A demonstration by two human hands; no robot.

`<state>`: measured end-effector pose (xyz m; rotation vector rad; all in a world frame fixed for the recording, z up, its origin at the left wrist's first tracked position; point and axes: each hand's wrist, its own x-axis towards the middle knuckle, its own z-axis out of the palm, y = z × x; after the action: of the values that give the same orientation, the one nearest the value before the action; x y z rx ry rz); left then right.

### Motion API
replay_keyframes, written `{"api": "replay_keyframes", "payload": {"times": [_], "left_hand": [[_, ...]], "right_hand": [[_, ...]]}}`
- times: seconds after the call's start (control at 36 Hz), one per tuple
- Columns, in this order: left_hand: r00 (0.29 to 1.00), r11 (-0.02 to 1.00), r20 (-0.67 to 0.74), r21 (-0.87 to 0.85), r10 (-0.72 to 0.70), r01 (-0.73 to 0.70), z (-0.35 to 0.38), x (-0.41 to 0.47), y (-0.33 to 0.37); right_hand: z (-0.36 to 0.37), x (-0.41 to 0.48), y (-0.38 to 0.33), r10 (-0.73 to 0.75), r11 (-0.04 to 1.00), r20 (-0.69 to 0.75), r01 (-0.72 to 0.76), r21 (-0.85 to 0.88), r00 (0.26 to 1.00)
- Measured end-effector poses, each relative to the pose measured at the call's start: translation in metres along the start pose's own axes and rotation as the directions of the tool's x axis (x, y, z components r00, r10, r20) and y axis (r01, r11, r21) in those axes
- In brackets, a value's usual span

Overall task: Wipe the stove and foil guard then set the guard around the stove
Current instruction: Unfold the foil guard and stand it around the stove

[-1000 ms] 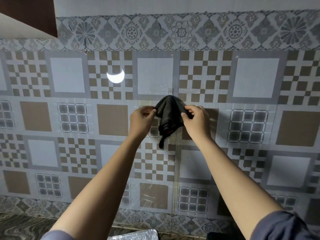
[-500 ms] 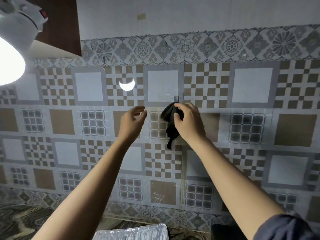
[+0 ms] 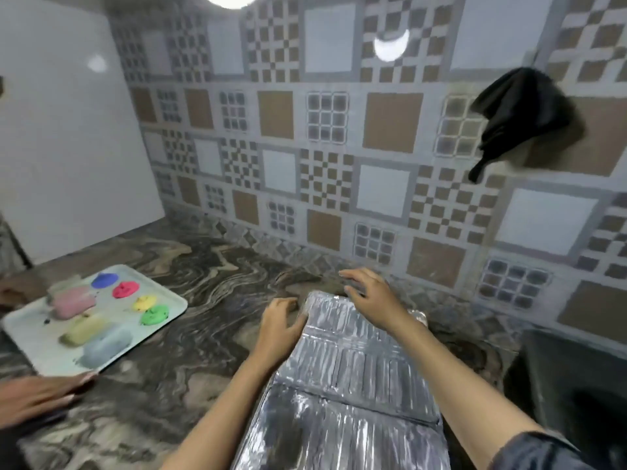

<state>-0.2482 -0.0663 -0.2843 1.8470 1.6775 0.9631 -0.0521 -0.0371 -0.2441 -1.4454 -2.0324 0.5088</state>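
Head view: foil guard (image 3: 353,385) lies folded flat on worktop (image 3: 203,293), near wall. L hand (image 3: 281,323) at its left edge, fingers bent, grip unclear (blur). R hand (image 3: 369,296) over far end, fingers spread. Dark cloth (image 3: 522,113) hangs on wall, upper right.

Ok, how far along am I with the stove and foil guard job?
Wiping looks done: the black cloth hangs on the tiled wall. In hand: the folded foil guard lies flat on the counter, with the left hand at its left edge and the right hand over its far end. Left: unfold it and stand it around the dark stove at the right.
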Motion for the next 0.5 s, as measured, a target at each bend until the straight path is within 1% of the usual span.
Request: {"api": "replay_keyframes", "payload": {"times": [0.08,0.17,0.25,0.28,0.39,0.5], "left_hand": [[0.995,0.993,0.030,0.078,-0.090,0.088,0.010,-0.036,-0.045],[0.983,0.976,0.085,0.162,-0.162,0.147,0.023,-0.065,-0.077],[0.986,0.971,0.073,0.200,-0.147,0.130,0.036,-0.087,-0.103],[0.989,0.971,0.061,0.207,-0.134,0.119,0.040,-0.092,-0.110],[0.974,0.950,0.125,0.275,-0.187,0.147,0.049,-0.106,-0.123],[0.962,0.936,0.149,0.306,-0.230,0.176,0.053,-0.107,-0.127]], "right_hand": [[0.059,-0.008,0.011,-0.014,0.999,0.147,0.019,-0.030,0.989],[0.108,-0.013,0.018,-0.024,0.995,0.273,0.050,-0.087,0.962],[0.145,-0.012,0.022,-0.034,0.986,0.382,0.093,-0.137,0.924],[0.155,-0.011,0.023,-0.037,0.982,0.418,0.110,-0.152,0.908],[0.181,-0.004,0.021,-0.082,0.966,0.560,0.204,-0.160,0.825],[0.193,0.004,0.027,-0.097,0.928,0.620,0.296,-0.226,0.778]]}}
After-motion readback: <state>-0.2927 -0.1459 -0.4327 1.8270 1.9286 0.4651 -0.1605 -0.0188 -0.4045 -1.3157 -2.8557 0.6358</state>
